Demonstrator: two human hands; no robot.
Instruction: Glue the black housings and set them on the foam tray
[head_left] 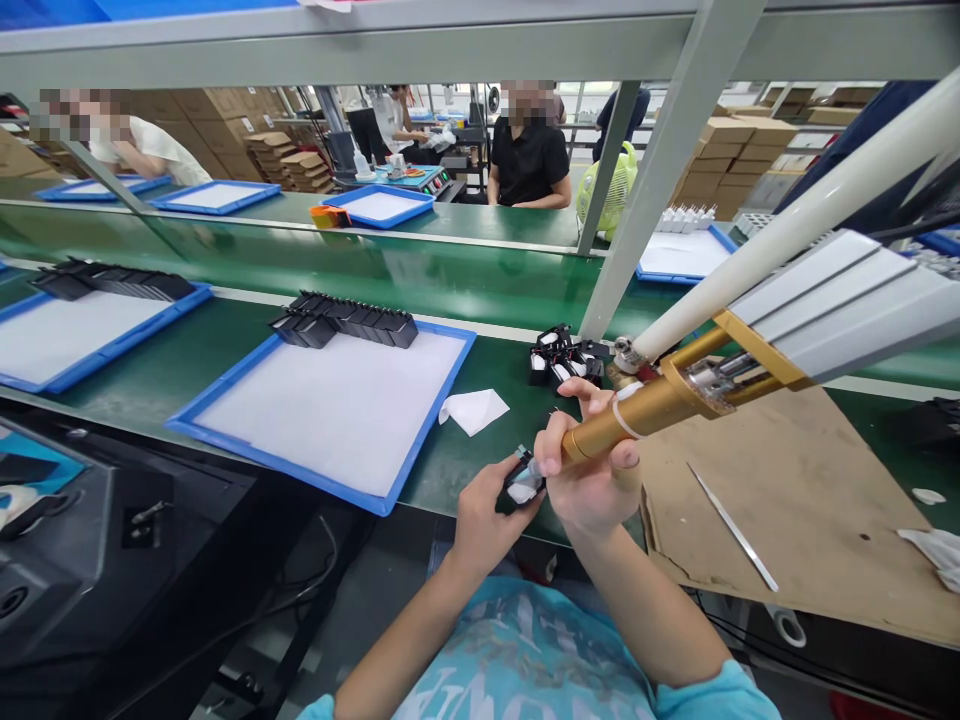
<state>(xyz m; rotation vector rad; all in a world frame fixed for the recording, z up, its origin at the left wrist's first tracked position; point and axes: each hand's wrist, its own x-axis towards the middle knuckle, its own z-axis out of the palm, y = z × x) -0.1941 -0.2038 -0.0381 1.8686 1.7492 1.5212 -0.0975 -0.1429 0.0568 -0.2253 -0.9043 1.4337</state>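
Note:
My left hand (486, 513) is closed around a small black plastic part (523, 488) with a white piece in it. My right hand (592, 470) wraps round the front of a gold cylindrical tool (622, 420), whose nozzle end points down at the black part and is partly hidden by my fingers. A white band rings the tool's barrel. Just beyond my right hand lies a loose cluster of similar black parts (562, 357) with white pieces. A crumpled white cloth or paper (474, 410) rests to the left of my hands on the green bench.
A blue-rimmed tray (386, 500) with rows of black parts (349, 320) stands at left, another tray (56, 385) beyond it. Cardboard (810, 500) at right bears a thin metal strip (731, 525). A white pole (795, 220) and metal frame cross above. Other people sit across the bench.

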